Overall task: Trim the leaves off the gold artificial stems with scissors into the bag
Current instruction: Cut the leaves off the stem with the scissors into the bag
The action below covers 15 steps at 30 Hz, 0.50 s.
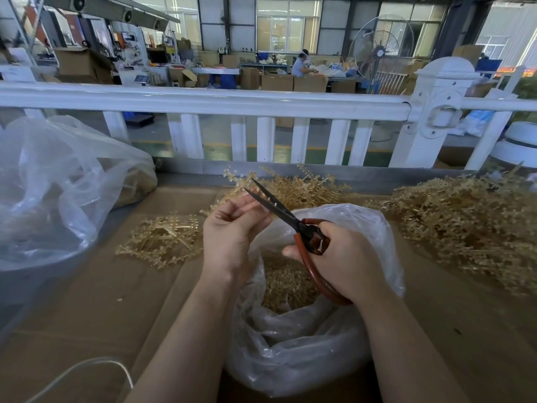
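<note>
I see the cardboard-covered table (87, 301) filling the lower view, with a white railing (203, 98) along its far edge. At far left sits a big, crumpled clear plastic sack (52, 193). At right lies the largest heap of gold artificial stems (465, 228); a second heap (302, 189) sits at the far middle, and a smaller, flatter pile (165, 239) lies left of my hands.

Between my forearms stands the open clear bag (290, 344), its mouth gaping upward with a bed of gold clippings (286, 282) inside. Both hands hover just above that mouth.

My right hand (345, 263) is curled tight around the red looped handles of the scissors (293, 221) — the dark blades are parted and point up and away to the left. My left hand (232, 228) has its fingers curled in, pinching one gold stem (235, 177) near its base; the stem rises up beyond the fingertips, and the blade tips straddle it just above them. A thin white cord (87, 366) curves across the table at lower left.
</note>
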### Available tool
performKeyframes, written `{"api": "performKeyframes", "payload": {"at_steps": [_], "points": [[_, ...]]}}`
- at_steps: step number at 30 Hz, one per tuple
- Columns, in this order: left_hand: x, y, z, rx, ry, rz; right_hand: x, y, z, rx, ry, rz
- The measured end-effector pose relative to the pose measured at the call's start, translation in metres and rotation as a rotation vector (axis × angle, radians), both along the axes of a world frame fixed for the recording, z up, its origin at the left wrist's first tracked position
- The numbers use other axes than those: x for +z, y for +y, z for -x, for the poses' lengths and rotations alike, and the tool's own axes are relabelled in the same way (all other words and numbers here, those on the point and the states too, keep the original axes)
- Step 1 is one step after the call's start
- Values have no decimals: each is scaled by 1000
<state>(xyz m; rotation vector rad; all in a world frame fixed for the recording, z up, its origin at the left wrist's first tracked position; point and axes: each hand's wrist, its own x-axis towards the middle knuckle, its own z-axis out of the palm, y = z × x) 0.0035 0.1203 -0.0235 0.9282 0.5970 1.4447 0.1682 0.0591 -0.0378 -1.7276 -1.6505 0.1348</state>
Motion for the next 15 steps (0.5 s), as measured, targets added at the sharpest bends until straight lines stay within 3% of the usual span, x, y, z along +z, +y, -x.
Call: {"api": "performKeyframes", "payload": {"at_steps": [15], "points": [[3, -2, 0, -6, 22, -2, 2, -2, -3, -11, -75, -28]]}}
